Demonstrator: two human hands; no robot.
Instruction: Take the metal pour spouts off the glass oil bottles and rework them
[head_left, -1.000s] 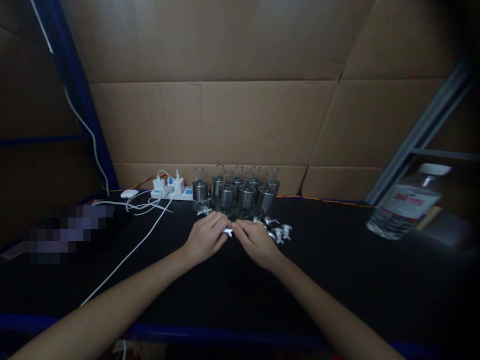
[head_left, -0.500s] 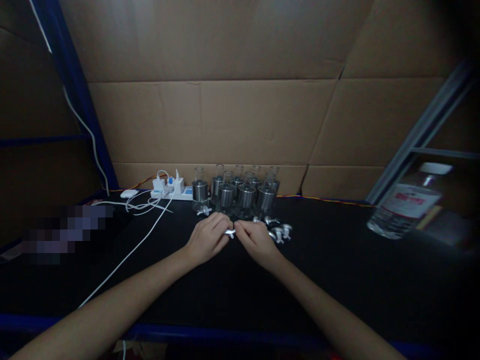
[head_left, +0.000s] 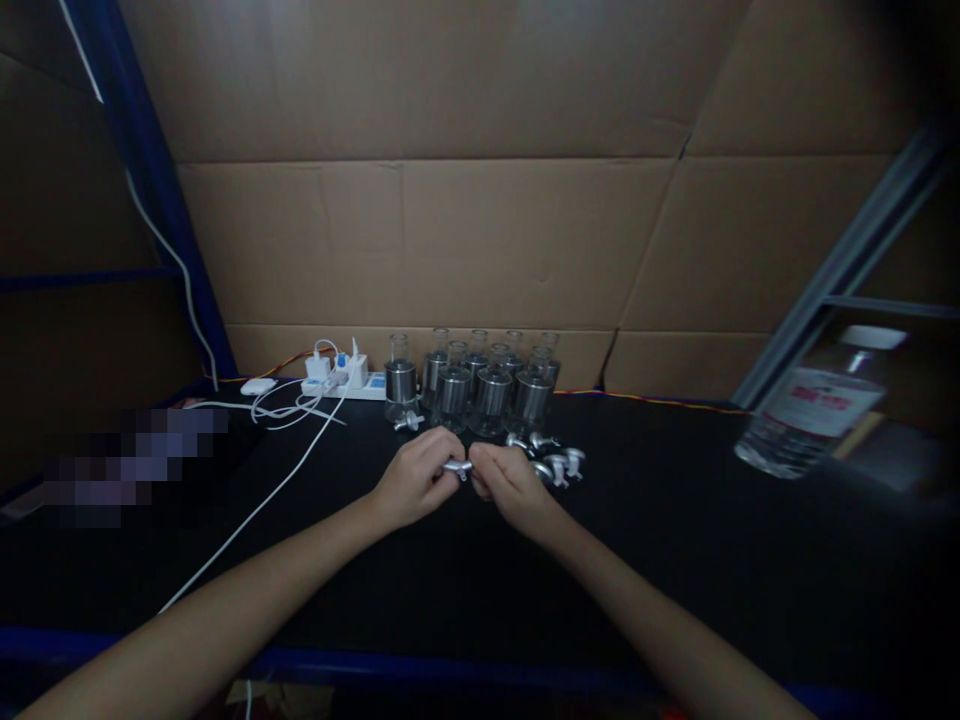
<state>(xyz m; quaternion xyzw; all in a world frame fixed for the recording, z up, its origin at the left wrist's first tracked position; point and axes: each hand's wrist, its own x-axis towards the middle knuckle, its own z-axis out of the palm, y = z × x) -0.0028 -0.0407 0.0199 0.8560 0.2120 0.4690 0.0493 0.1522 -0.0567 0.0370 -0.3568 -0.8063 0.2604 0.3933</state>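
My left hand (head_left: 411,478) and my right hand (head_left: 511,483) meet over the black table (head_left: 675,540), both pinching one small silver metal part (head_left: 457,466) between their fingertips. Just behind them stands a cluster of several small glass bottles with metal collars (head_left: 480,385). A few loose silver parts (head_left: 556,462) lie on the table right of my right hand, and one more silver part (head_left: 409,422) lies by the leftmost bottle.
A white power strip with plugs (head_left: 339,378) and white cables (head_left: 285,440) lie at the back left. A clear water bottle (head_left: 814,405) stands at the right by a metal frame. Cardboard walls (head_left: 450,240) close off the back.
Both hands have drawn slightly toward me and lifted the silver part a little off the table; fingers have shifted around it.
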